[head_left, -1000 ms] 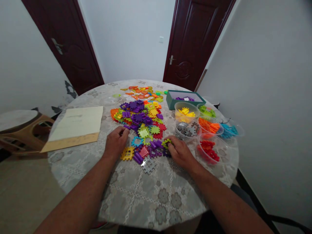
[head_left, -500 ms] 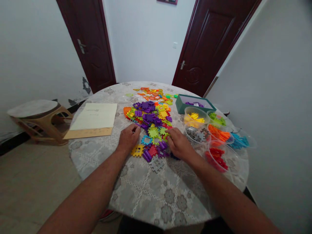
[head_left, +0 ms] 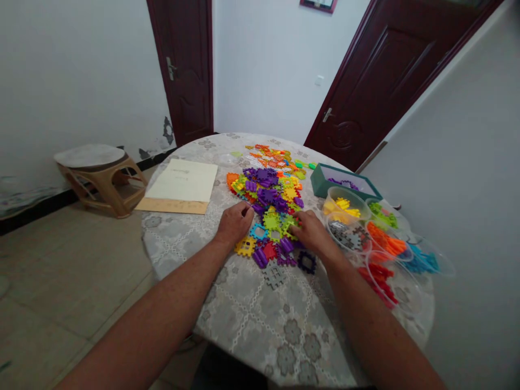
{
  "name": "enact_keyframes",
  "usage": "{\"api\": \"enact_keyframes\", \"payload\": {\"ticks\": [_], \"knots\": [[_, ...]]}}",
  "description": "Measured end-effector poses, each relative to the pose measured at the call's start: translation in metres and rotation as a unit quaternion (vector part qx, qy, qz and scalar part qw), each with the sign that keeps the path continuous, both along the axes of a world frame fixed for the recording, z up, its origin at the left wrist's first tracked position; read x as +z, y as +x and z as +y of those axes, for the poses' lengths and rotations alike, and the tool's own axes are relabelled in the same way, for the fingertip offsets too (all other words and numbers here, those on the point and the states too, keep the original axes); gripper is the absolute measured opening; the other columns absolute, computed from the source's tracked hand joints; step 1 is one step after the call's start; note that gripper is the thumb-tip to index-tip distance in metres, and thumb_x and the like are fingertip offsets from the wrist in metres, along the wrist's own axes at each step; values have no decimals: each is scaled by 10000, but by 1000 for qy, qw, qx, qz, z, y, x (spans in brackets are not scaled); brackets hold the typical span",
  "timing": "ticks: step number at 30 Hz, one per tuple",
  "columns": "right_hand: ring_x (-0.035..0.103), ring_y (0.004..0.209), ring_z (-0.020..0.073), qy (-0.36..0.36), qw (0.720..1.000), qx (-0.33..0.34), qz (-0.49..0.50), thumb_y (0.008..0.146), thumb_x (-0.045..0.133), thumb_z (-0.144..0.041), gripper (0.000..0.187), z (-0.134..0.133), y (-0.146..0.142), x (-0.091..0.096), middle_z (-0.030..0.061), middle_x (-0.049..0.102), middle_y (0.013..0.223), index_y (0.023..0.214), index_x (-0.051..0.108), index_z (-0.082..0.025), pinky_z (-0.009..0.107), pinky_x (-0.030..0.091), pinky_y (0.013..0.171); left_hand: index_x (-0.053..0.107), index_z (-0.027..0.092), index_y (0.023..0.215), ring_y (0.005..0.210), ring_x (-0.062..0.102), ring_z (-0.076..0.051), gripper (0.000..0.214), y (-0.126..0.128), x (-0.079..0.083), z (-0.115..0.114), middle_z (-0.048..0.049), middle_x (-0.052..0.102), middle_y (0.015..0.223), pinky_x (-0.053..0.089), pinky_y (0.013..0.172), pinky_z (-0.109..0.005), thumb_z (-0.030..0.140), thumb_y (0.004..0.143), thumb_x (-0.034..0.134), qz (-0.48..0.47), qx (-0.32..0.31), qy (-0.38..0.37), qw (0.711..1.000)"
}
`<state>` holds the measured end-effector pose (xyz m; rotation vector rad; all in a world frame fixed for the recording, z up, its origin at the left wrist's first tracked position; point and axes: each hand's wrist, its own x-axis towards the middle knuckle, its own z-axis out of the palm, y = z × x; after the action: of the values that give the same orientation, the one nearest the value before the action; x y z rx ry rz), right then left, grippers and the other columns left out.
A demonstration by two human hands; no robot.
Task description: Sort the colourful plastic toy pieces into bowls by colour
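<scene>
A heap of coloured plastic interlocking tiles [head_left: 268,195] lies in the middle of a round table [head_left: 252,314] with a patterned cloth. My left hand [head_left: 234,223] rests knuckles-up at the heap's near left edge, fingers curled, next to a yellow tile [head_left: 245,247] and a blue frame tile [head_left: 258,232]. My right hand [head_left: 312,232] lies on the heap's near right edge, its fingertips pinching at a green tile [head_left: 290,223]. A purple ring tile [head_left: 306,262] and a grey tile [head_left: 275,274] lie just in front of it.
Clear tubs at the right hold sorted pieces: yellow [head_left: 343,203], grey [head_left: 345,234], green [head_left: 382,214], orange [head_left: 385,241], blue [head_left: 422,260], red [head_left: 379,276]. A teal box [head_left: 325,187] stands behind them. Paper on a brown envelope [head_left: 182,184] lies left. A stool [head_left: 99,176] stands beside the table.
The view has swung to the left, so the table sits further right in the picture. My right hand has moved forward from the purple pieces to the green tile. My left hand stays put.
</scene>
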<state>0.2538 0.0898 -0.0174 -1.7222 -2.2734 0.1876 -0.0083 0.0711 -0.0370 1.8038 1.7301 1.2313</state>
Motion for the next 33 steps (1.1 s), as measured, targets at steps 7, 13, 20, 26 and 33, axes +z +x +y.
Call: {"api": "enact_keyframes", "payload": {"ticks": [7, 13, 20, 26, 33], "knots": [[534, 713, 180, -13, 995, 13, 96, 860, 617, -340, 137, -12, 3, 27, -7, 613, 768, 887, 656, -212, 281, 369, 634, 691, 216, 812, 763, 623, -183, 229, 1, -4, 2, -34, 733, 816, 454, 790, -298, 297, 947, 524, 10, 6, 11, 1000], [655, 894, 221, -62, 980, 91, 165, 891, 653, -332, 199, -11, -32, 16, 33, 740, 974, 1037, 720, -215, 322, 488, 801, 693, 210, 811, 748, 614, -179, 235, 1, -3, 2, -32, 723, 802, 445, 774, -298, 285, 953, 521, 13, 2, 14, 1000], [669, 1101, 265, -21, 996, 30, 82, 891, 709, -282, 300, 1, -46, -10, 126, 737, 1180, 1172, 725, -177, 379, 497, 985, 706, 208, 815, 758, 631, -179, 232, 0, -3, 2, -31, 732, 804, 451, 765, -296, 272, 955, 531, 12, -3, 11, 1000], [664, 1149, 277, -37, 996, 37, 69, 888, 722, -327, 515, 1, -47, -10, 158, 703, 1275, 1364, 646, -146, 377, 487, 1018, 725, 210, 845, 773, 652, -184, 226, 0, -6, 3, -39, 742, 822, 463, 781, -303, 260, 958, 536, 28, 2, 13, 1000], [657, 1081, 259, -63, 992, 55, 92, 856, 739, -316, 504, 2, -52, -7, 141, 699, 1213, 1318, 630, -148, 359, 495, 956, 753, 240, 928, 881, 701, -221, 151, 2, -17, 4, -52, 784, 933, 491, 829, -325, 267, 930, 604, 93, -60, 8, 994]]}}
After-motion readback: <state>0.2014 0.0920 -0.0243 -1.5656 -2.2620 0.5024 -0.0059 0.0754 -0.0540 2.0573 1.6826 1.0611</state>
